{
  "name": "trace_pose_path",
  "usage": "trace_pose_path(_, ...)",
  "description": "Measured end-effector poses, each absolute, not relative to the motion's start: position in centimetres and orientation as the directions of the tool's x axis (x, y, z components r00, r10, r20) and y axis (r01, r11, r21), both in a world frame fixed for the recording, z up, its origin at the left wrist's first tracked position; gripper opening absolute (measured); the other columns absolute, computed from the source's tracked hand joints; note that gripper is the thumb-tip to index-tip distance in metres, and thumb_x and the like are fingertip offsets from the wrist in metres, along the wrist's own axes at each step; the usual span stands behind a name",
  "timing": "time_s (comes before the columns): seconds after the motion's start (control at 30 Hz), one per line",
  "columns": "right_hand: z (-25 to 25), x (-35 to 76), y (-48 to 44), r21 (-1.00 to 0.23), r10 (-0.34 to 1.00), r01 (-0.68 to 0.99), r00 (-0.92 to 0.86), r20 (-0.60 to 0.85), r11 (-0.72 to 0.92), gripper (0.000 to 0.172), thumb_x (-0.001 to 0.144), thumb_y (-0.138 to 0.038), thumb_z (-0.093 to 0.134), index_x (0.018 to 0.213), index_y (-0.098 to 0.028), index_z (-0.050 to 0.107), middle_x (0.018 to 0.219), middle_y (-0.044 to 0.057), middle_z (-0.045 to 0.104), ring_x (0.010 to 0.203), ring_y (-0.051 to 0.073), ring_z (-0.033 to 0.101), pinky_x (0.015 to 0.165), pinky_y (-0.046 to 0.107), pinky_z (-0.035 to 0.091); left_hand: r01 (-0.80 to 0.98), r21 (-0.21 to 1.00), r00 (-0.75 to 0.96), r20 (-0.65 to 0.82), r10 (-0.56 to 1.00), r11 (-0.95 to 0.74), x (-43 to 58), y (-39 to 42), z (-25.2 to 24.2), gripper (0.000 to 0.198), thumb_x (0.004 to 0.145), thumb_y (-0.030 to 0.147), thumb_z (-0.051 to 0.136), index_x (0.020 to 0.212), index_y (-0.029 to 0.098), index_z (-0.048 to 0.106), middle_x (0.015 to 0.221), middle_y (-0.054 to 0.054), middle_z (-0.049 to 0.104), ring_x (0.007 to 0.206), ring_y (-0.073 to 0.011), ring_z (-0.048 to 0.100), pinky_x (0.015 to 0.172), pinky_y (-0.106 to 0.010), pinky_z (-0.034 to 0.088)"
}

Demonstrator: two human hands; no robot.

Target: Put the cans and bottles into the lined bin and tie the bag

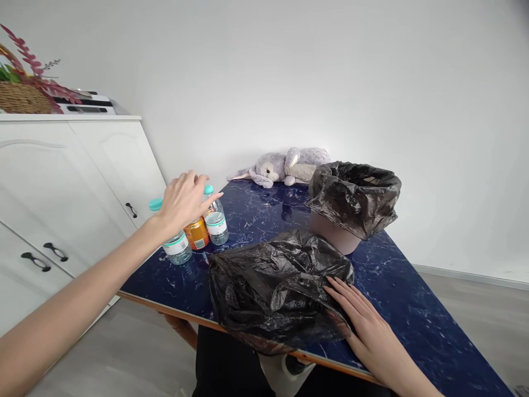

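Observation:
My left hand [184, 201] reaches out over a group of bottles at the table's left edge, fingers stretched and a little apart, holding nothing. Under it stand two clear water bottles with teal caps [177, 242] [215, 220] and an orange bottle [197, 234] between them. My right hand [363, 322] lies flat, fingers extended, on the right edge of a crumpled black plastic bag [276, 286] near the table's front edge.
A pink bin lined with a black bag [351, 201] stands on the dark blue marbled table [413, 309]. A grey plush toy [285, 165] lies by the wall. A white cabinet [70, 182] stands left, with a wicker basket [22, 96] on top.

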State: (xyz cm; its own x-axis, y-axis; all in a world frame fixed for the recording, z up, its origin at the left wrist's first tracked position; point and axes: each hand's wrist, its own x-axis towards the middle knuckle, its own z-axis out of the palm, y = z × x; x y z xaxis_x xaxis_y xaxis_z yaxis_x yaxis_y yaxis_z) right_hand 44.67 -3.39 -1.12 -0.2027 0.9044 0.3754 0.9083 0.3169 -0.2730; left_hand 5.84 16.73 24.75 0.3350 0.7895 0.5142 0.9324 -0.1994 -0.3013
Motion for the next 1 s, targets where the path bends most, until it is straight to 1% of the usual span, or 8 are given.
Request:
trace_pose_path(0.17, -0.3, 44.2, -4.3, -0.269, 0.882, 0.898, -0.219, 0.416, 0.349, 0.055, 0.11, -0.039, 0.045, 0.165, -0.038, 0.04, 0.17, 0.001, 0.042, 0.155, 0.034, 0.043, 0.121, 0.059, 0.048, 0.892, -0.146, 0.42, 0.619, 0.663, -0.429, 7.9, 12.1, 23.6, 0.048, 0.109, 0.045, 0.043, 0.139, 0.012, 0.059, 0.124, -0.02, 0.065, 0.109, -0.0335, 0.064, 0.099, -0.05, 0.05)
trace_pose_path(0.27, 1.6, 43.8, -5.5, -0.295, 0.88, 0.878, -0.239, 0.41, 0.376, 0.05, 0.108, -0.042, 0.052, 0.158, -0.04, 0.05, 0.158, 0.003, 0.058, 0.143, 0.036, 0.057, 0.117, 0.061, 0.05, 0.673, 0.052, 0.683, 0.337, 0.648, -0.738, 9.1, 8.5, 20.7, 0.037, 0.113, 0.038, 0.037, 0.126, 0.022, 0.068, 0.117, -0.009, 0.071, 0.105, -0.0234, 0.068, 0.097, -0.039, 0.053)
trace_pose_path(0.4, 4.9, 43.7, -6.7, -0.494, 0.897, 0.829, -0.021, 0.441, 0.262, 0.039, 0.107, -0.041, 0.049, 0.144, -0.039, 0.062, 0.139, 0.007, 0.071, 0.121, 0.034, 0.071, 0.09, 0.05, 0.065, 0.565, 0.232, 0.813, 0.011, 0.583, -0.792, 9.2, 6.1, 16.5, 0.033, 0.114, 0.043, 0.041, 0.12, 0.027, 0.069, 0.123, -0.005, 0.073, 0.111, -0.0215, 0.07, 0.093, -0.032, 0.053)
trace_pose_path(0.53, 6.8, 43.7, -5.3, -0.629, 0.841, 0.764, 0.24, 0.485, 0.145, 0.033, 0.108, -0.043, 0.046, 0.132, -0.035, 0.066, 0.138, 0.01, 0.069, 0.117, 0.033, 0.071, 0.069, 0.038, 0.065, 0.626, 0.201, 0.774, -0.049, 0.631, -0.753, 9.0, 6.9, 15.2, 0.043, 0.115, 0.045, 0.033, 0.106, 0.024, 0.07, 0.099, -0.005, 0.074, 0.094, -0.023, 0.072, 0.083, -0.033, 0.051)
trace_pose_path(0.67, 6.1, 43.1, -2.4, -0.508, 0.872, 0.822, 0.03, 0.489, 0.256, 0.041, 0.109, -0.047, 0.049, 0.145, -0.03, 0.061, 0.153, 0.009, 0.061, 0.141, 0.035, 0.057, 0.115, 0.055, 0.05, 0.588, 0.198, 0.782, 0.107, 0.614, -0.784, 9.9, 7.5, 15.1, 0.041, 0.115, 0.038, 0.032, 0.114, 0.024, 0.07, 0.104, -0.006, 0.076, 0.094, -0.0214, 0.071, 0.087, -0.033, 0.051)
trace_pose_path(0.73, 5.6, 42.5, -1.6, -0.441, 0.895, 0.843, -0.101, 0.434, 0.308, 0.044, 0.11, -0.049, 0.05, 0.148, -0.029, 0.059, 0.155, 0.009, 0.061, 0.144, 0.035, 0.055, 0.12, 0.059, 0.043, 0.535, 0.215, 0.814, 0.126, 0.566, -0.817, 10.3, 7.6, 14.6, 0.04, 0.115, 0.038, 0.034, 0.116, 0.026, 0.072, 0.111, -0.005, 0.076, 0.101, -0.0204, 0.071, 0.092, -0.032, 0.05)
trace_pose_path(0.87, 6.4, 41.4, -2.4, -0.402, 0.916, 0.845, -0.223, 0.335, 0.353, 0.033, 0.112, -0.047, 0.049, 0.132, -0.031, 0.07, 0.134, 0.006, 0.076, 0.121, 0.032, 0.071, 0.108, 0.055, 0.049, 0.587, 0.108, 0.798, 0.092, 0.596, -0.802, 9.8, 8.4, 13.1, 0.057, 0.114, 0.049, 0.032, 0.091, 0.023, 0.078, 0.092, -0.007, 0.076, 0.089, -0.0227, 0.072, 0.09, -0.036, 0.051)
trace_pose_path(1.0, 8.2, 41.3, -2.9, -0.449, 0.891, 0.846, -0.063, 0.449, 0.286, 0.032, 0.113, -0.044, 0.045, 0.121, -0.028, 0.072, 0.119, 0.009, 0.079, 0.105, 0.029, 0.074, 0.097, 0.051, 0.052, 0.736, -0.049, 0.673, 0.153, 0.723, -0.675, 9.5, 8.9, 12.8, 0.063, 0.11, 0.058, 0.037, 0.071, 0.02, 0.068, 0.079, -0.01, 0.069, 0.084, -0.0281, 0.07, 0.084, -0.042, 0.051)
